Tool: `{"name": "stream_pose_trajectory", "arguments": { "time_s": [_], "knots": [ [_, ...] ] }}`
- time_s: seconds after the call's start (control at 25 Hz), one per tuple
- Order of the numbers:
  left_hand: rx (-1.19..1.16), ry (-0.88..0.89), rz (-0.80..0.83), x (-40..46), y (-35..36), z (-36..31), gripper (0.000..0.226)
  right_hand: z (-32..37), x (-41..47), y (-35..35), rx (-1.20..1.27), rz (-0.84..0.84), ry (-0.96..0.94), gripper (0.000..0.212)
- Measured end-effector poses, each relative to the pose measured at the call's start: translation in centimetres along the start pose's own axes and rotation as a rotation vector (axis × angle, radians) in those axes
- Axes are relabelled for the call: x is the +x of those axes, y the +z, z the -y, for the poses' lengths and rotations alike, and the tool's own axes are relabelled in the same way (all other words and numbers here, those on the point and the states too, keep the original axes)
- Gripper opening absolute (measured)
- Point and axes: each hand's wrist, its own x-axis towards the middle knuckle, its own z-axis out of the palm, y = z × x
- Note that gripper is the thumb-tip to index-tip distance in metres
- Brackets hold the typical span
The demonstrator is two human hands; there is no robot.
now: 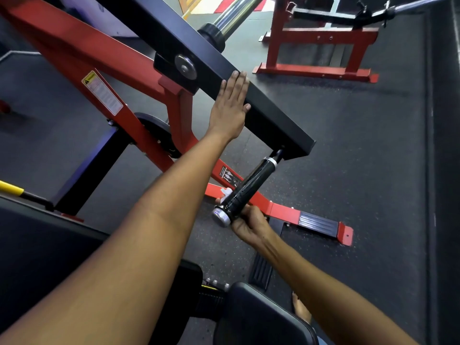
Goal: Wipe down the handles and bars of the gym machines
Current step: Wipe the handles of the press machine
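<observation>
Meanwhile, both hands on the black lever arm

Left hand (230, 108) lies flat, fingers straight, against the black lever arm (273, 115). Below the arm's end, the right hand (249, 224) grasps a white cloth (227, 192) (mostly hidden) around the black handle (245, 189).

- The fingers of the right hand (249, 224) are hidden behind the black handle (245, 189) they curl under.
- Only a scrap of a white cloth (227, 192) is seen beside the handle; the rest is covered.
- The print on the warning label (102, 92) is too small to be read.
- The chrome bar (235, 14) is cut off by the top edge.
- The black seat pad (263, 317) is cut off at the bottom edge.
</observation>
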Motion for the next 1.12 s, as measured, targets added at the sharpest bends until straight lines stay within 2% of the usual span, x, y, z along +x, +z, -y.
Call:
{"name": "stream_pose_trajectory", "arguments": {
  "time_s": [0.08,0.24,0.32,0.36,0.4,0.48,0.52,0.6,0.64,0.8,0.84,0.92,1.0,1.04,1.08,1.12],
  "knots": [
    [0.003,0.001,0.005,0.1,0.0,0.0,0.060,-0.2,-0.6,0.0,0.010,-0.027,-0.012,0.052],
    [0.008,0.009,-0.002,-0.1,0.0,0.1,0.060,1.5,-3.4,-1.2,-0.295,-0.072,0.014,0.041],
    [0.008,0.011,-0.005,0.0,0.1,0.1,0.060,3.7,-5.1,-1.4,-0.471,-0.132,-0.083,0.038],
    [0.012,0.009,-0.011,0.0,0.2,0.1,0.060,5.2,-5.6,-1.3,-0.584,-0.161,-0.219,0.037],
    [0.017,0.003,-0.017,0.0,0.3,0.1,0.060,7.1,-5.6,-1.1,-0.775,-0.225,-0.456,0.037],
    [0.011,-0.006,-0.017,0.0,0.3,0.0,0.060,10.1,-4.1,-0.4,-1.323,-0.318,-1.005,0.036],
    [0.009,-0.006,-0.013,0.0,0.2,0.0,0.060,10.7,-2.8,-0.3,-1.615,-0.269,-1.139,0.040],
    [0.010,-0.002,0.001,0.0,0.1,-0.1,0.060,9.8,-0.1,-1.4,-2.001,-0.102,-1.132,0.051],
    [0.012,-0.002,0.005,0.1,0.1,-0.1,0.060,8.6,0.6,-2.1,-2.051,-0.081,-1.106,0.056],
    [0.008,-0.009,0.009,-0.2,-0.1,-0.2,0.060,2.9,-0.6,-2.2,-1.980,-0.093,-1.162,0.065],
    [0.009,-0.009,0.012,-0.2,-0.2,-0.3,0.060,1.3,-1.3,-2.0,-2.008,-0.038,-1.165,0.067],
    [0.009,-0.015,0.023,-0.2,-0.3,-0.2,0.060,-0.6,-2.7,-1.8,-2.037,0.188,-1.104,0.068],
    [0.014,-0.011,0.031,-0.1,-0.3,-0.4,0.060,1.5,-3.4,-1.0,-1.989,0.458,-1.026,0.067],
    [0.012,-0.006,0.034,-0.1,-0.4,-0.4,0.060,3.5,-3.2,-0.1,-1.984,0.519,-1.057,0.064],
    [0.004,-0.003,0.038,0.0,-0.4,-0.3,0.060,6.0,-2.3,0.8,-1.978,0.487,-1.128,0.057],
    [0.000,-0.003,0.039,0.0,-0.3,-0.2,0.060,8.7,-1.0,1.7,-1.964,0.373,-1.181,0.047]
  ]
}}
